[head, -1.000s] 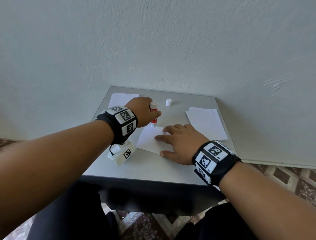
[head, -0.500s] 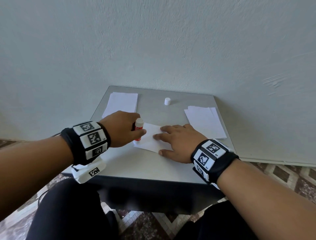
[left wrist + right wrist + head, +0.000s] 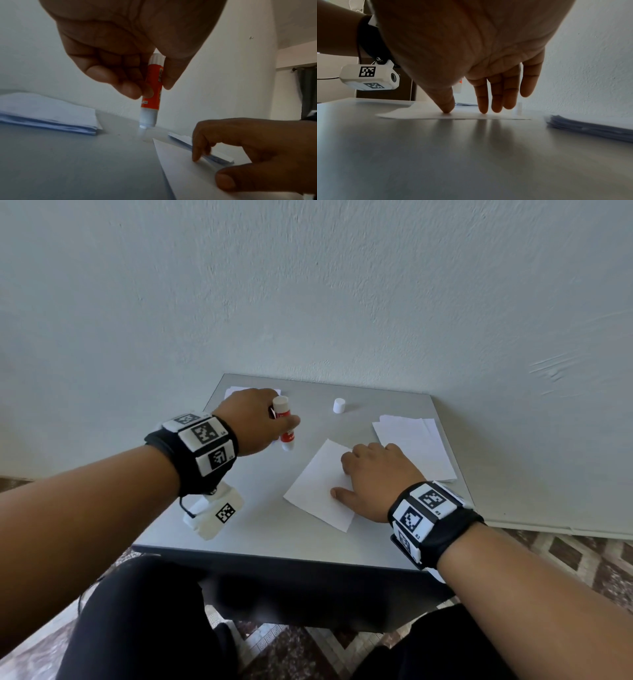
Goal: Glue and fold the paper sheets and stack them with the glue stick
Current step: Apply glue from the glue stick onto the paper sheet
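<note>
While upright, tip down, glue stick [image 3: 286, 424] fills left hand [image 3: 251, 419].

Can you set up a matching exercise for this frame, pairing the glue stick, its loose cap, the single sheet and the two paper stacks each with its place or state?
Column one:
1. red and white glue stick
2. small white cylindrical cap
3. single white paper sheet
4. stack of white paper sheets

Column two:
A. lies at the table's right side, untouched
B. pressed flat under the right hand
C. stands alone near the table's far edge
D. gripped upright by the left hand, open end down

Pairs: 1-D, 2-C, 3-B, 4-A
</note>
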